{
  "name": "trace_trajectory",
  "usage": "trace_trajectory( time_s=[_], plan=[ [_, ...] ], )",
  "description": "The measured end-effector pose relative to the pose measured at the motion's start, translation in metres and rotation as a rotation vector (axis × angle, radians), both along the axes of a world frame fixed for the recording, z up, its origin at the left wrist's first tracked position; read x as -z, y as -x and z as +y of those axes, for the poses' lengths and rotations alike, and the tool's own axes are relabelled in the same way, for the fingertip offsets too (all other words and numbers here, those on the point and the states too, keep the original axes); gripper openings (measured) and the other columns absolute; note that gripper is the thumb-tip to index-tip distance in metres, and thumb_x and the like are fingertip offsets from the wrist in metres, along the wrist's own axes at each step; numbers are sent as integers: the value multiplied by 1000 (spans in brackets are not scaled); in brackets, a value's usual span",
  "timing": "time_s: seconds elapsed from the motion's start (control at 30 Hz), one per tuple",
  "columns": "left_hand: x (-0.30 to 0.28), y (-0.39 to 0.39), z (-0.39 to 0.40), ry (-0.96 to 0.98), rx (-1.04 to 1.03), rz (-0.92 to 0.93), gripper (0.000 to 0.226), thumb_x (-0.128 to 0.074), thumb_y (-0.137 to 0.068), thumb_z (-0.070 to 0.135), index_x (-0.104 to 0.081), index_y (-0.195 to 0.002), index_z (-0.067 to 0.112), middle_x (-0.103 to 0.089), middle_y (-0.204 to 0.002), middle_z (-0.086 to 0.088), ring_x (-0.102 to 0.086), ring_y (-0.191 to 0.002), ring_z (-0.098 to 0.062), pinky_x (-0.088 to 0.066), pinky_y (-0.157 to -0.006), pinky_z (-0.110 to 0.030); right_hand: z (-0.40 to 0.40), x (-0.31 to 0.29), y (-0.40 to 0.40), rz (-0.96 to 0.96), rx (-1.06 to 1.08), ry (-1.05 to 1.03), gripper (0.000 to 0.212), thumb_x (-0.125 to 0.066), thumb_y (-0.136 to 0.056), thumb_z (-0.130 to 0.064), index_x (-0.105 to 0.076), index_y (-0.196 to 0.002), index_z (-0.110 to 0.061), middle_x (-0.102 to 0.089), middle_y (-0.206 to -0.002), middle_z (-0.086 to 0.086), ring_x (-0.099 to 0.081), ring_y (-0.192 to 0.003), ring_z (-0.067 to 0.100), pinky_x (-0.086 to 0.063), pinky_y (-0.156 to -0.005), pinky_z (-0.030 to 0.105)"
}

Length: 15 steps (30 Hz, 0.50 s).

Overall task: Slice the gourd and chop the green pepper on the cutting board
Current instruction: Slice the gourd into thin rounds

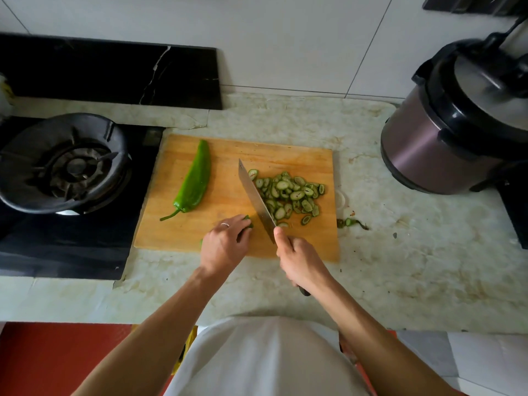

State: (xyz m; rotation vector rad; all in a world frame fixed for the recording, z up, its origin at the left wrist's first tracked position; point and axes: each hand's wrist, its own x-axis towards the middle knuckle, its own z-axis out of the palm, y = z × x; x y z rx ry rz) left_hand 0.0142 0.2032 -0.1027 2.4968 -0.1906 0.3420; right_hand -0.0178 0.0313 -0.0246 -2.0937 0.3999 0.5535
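A wooden cutting board (pixel 223 167) lies on the counter. A whole long green pepper (pixel 195 181) rests on its left part. A pile of several gourd slices (pixel 291 195) covers the right part. My left hand (pixel 225 244) holds down the short remaining gourd piece (pixel 248 221) near the board's front, with only its end showing past my fingers. My right hand (pixel 297 261) grips the handle of a cleaver (pixel 255 200); its blade stands just right of the gourd piece, between it and the slices.
A gas burner with a black wok ring (pixel 65 164) sits to the left of the board. A pressure cooker (pixel 457 132) stands at the back right. Gourd scraps (pixel 350 222) lie on the marble counter right of the board.
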Motion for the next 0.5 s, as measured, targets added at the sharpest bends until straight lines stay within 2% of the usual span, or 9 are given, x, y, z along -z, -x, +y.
trace_trajectory(
  time_s=[0.13,0.23,0.33,0.43,0.5],
  plan=[
    [2,-2,3,-1,21,-33,20,-66,-81,23,-81,-92,16,-76,-102,-3,-73,-90,-22,-60,-64,-33,-2,-11,8,-30,-111,-21,53,-33,-104,-52,-51,-68,-17,-48,-54,1,-43,-47,19,-40,-54,35],
    [-1,-2,3,-10,43,-59,29,-55,-83,28,-80,-91,16,-76,-101,-3,-73,-88,-23,-59,-62,-32,1,-14,12,-16,-89,-16,66,-34,-101,-58,-55,-75,-1,-52,-55,5,-46,-47,20,-39,-52,33],
    [0,-2,2,0,38,-61,29,-55,-83,28,-80,-90,16,-76,-101,-3,-74,-87,-24,-61,-60,-33,2,-13,14,-10,-95,-22,60,-34,-101,-57,-53,-70,-9,-51,-57,3,-45,-48,18,-39,-55,34],
    [0,-2,2,12,27,-66,29,-55,-82,27,-81,-90,16,-77,-101,-2,-74,-88,-24,-61,-61,-34,1,-11,12,-6,-86,-17,67,-33,-99,-62,-55,-74,-3,-54,-59,6,-48,-49,20,-39,-52,33],
    [-1,-1,2,11,22,-63,30,-54,-82,28,-81,-90,17,-77,-101,-2,-74,-88,-23,-60,-60,-34,3,-9,13,-18,-98,11,69,-32,-99,-63,-57,-75,-4,-59,-65,9,-53,-56,24,-42,-56,33]
  ],
)
